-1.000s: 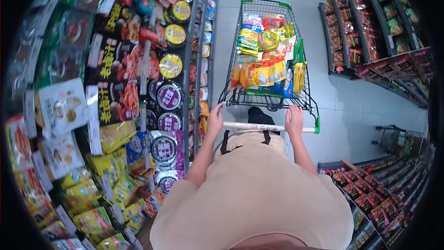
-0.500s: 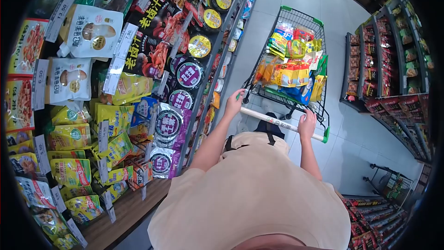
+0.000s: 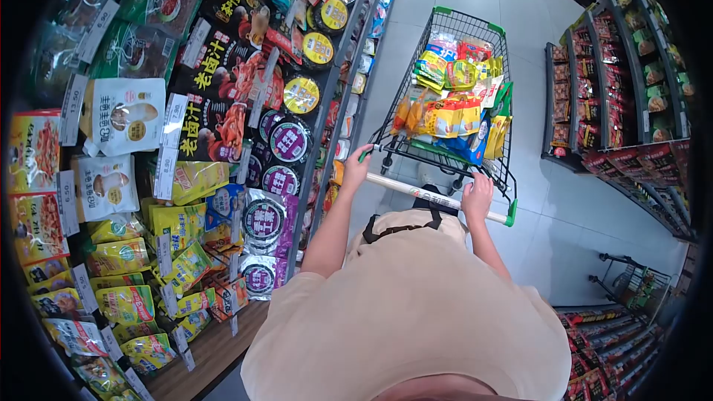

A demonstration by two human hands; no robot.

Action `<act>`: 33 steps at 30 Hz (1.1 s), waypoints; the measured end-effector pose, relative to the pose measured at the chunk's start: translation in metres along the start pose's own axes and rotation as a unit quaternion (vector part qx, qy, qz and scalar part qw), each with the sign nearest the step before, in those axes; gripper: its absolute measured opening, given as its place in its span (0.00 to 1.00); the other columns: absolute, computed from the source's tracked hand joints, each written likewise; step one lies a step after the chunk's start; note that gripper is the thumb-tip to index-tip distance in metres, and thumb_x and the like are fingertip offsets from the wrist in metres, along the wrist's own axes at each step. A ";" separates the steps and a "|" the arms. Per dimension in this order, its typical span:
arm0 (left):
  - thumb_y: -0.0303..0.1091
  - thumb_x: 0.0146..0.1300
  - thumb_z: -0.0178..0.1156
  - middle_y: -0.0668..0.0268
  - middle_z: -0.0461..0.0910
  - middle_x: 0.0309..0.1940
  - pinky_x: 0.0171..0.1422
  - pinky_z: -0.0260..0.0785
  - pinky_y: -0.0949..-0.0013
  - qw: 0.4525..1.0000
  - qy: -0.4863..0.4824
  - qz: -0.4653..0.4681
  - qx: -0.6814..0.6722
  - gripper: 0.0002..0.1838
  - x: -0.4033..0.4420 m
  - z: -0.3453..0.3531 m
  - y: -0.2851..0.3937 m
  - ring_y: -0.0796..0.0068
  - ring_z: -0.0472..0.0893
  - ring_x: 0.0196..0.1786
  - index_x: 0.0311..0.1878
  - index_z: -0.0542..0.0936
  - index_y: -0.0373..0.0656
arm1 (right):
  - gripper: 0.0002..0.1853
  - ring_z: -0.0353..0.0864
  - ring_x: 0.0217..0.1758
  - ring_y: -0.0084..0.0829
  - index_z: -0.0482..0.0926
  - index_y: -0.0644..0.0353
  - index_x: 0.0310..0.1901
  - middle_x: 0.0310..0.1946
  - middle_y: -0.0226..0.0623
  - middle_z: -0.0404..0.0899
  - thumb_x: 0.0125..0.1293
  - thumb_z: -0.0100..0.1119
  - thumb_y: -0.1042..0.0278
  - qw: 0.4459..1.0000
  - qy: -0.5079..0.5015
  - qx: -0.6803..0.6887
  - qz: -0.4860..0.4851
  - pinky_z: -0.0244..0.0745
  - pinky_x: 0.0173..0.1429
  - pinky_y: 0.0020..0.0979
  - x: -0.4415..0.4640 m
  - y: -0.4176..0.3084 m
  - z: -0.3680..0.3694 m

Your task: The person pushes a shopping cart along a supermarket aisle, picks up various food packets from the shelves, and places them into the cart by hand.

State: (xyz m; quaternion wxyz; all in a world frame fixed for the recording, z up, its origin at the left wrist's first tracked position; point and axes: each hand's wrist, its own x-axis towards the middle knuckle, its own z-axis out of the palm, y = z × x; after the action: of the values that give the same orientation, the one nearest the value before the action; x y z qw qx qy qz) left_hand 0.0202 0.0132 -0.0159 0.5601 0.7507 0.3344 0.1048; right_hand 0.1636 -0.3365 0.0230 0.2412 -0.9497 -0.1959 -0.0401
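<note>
A shopping cart (image 3: pixel 495 30) of dark wire with green corners stands in front of me, loaded with colourful bagged goods (image 3: pixel 454 115). My left hand (image 3: pixel 356 169) is closed around the left end of its pale handle (image 3: pixel 405 188), by a green end piece. Further right on the same bar, my right hand (image 3: pixel 477 194) is wrapped over it, short of the green right end. Yellow, red, blue and orange packets fill the cart's near part, and both palms are hidden from view.
On the left, a tall shelf (image 3: pixel 312 171) carries pouches, round tubs and price tags close beside the cart. More shelving (image 3: pixel 609 82) with red packets stands on the right. Another cart (image 3: pixel 639 286) is at the lower right. Grey floor tiles (image 3: pixel 542 178) lie between.
The left shelf's goods have slid downward in view, and the cart sits slightly further left in the picture. Both hands keep their hold on the handle.
</note>
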 end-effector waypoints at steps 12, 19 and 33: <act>0.11 0.55 0.47 0.65 0.81 0.48 0.58 0.72 0.70 0.998 -0.032 -0.010 -0.061 0.27 0.051 0.032 0.025 0.75 0.81 0.54 0.56 0.77 0.45 | 0.17 0.74 0.64 0.39 0.78 0.61 0.53 0.51 0.42 0.80 0.61 0.57 0.73 0.999 -0.019 -0.018 -0.025 0.56 0.78 0.45 0.070 0.031 0.004; 0.10 0.52 0.48 0.66 0.78 0.54 0.55 0.72 0.70 0.996 -0.052 -0.021 -0.070 0.31 0.056 0.048 0.035 0.72 0.80 0.55 0.59 0.75 0.46 | 0.19 0.73 0.65 0.40 0.77 0.61 0.56 0.54 0.43 0.80 0.62 0.57 0.73 0.998 -0.046 -0.019 -0.030 0.55 0.79 0.45 0.093 0.046 -0.003; 0.10 0.54 0.49 0.67 0.73 0.64 0.54 0.74 0.68 0.993 -0.067 -0.041 -0.089 0.33 0.028 0.048 0.037 0.68 0.76 0.64 0.64 0.72 0.47 | 0.19 0.74 0.65 0.39 0.78 0.59 0.55 0.54 0.41 0.80 0.62 0.58 0.73 0.997 -0.050 -0.034 -0.057 0.56 0.79 0.44 0.094 0.054 -0.006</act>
State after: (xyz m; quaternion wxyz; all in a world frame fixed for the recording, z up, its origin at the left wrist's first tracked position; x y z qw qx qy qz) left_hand 0.0808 -0.0117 -0.0051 0.6498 0.6888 0.3157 0.0606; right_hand 0.2713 -0.3495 0.0208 0.1960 -0.9454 -0.2599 -0.0129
